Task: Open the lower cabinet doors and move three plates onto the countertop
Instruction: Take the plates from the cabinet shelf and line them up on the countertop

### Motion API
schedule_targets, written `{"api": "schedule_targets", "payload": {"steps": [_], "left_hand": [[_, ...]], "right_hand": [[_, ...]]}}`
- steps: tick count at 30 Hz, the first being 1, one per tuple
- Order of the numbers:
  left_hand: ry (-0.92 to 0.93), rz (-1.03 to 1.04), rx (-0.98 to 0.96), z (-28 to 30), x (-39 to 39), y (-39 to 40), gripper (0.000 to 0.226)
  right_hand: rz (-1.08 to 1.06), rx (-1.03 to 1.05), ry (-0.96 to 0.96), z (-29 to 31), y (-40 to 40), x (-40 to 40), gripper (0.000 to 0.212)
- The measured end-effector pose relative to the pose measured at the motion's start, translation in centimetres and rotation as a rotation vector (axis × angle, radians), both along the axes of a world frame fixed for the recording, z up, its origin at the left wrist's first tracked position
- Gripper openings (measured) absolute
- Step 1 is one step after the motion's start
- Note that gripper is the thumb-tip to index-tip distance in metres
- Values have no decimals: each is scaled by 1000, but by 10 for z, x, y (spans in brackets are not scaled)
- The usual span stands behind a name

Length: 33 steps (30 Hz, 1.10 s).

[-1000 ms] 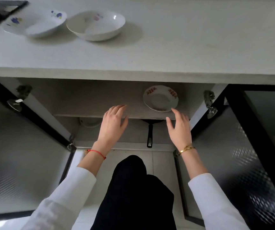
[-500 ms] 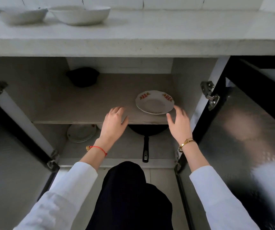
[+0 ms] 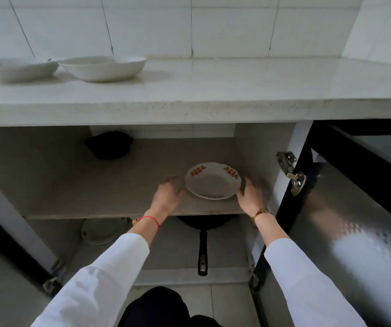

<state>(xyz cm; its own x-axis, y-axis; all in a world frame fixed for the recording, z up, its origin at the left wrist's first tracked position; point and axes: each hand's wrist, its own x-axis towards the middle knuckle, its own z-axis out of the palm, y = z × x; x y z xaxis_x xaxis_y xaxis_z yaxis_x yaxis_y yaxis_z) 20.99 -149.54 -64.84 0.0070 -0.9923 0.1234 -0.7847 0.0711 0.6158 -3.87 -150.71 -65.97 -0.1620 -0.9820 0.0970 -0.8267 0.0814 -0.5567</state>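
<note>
A white plate with red and yellow flower marks [image 3: 212, 181] lies on the upper shelf [image 3: 109, 197] of the open lower cabinet. My left hand [image 3: 167, 193] is just left of the plate, fingers apart, holding nothing. Just right of the plate is my right hand [image 3: 251, 195], fingers spread and close to the rim. Both hands are blurred, so I cannot tell if they touch the plate. Two white dishes, one at the far left [image 3: 21, 68] and one beside it [image 3: 103, 67], stand on the pale countertop [image 3: 237, 90]. Both cabinet doors, left [image 3: 5, 291] and right [image 3: 355, 232], are swung open.
A black pot [image 3: 109, 145] sits at the back of the upper shelf. On the lower shelf lie a stack of pale plates [image 3: 103, 230] and a black frying pan [image 3: 202, 241] with its handle toward me. My dark trouser leg [image 3: 159, 308] is below.
My view has dropped lower and nearer the cabinet. Both hands have reached forward over the shelf edge and now flank the flowered plate.
</note>
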Motion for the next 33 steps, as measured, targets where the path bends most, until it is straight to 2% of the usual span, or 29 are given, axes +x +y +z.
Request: {"api": "schedule_targets", "payload": {"steps": [5, 14, 20, 28, 33], "left_hand": [[-4, -59, 38, -11, -6, -27, 31], [-67, -62, 130, -38, -11, -60, 48], [74, -80, 175, -47, -10, -62, 52], [146, -89, 207, -46, -16, -58, 49], [97, -72, 184, -42, -13, -49, 44]], "right_hand": [[-16, 21, 50, -11, -26, -3, 44], [11, 170, -34, -26, -47, 6, 44], [-2, 147, -77, -32, -49, 8, 45], [-31, 152, -200, -36, -47, 10, 44], [-8, 133, -228, -36, -37, 6, 44]]}}
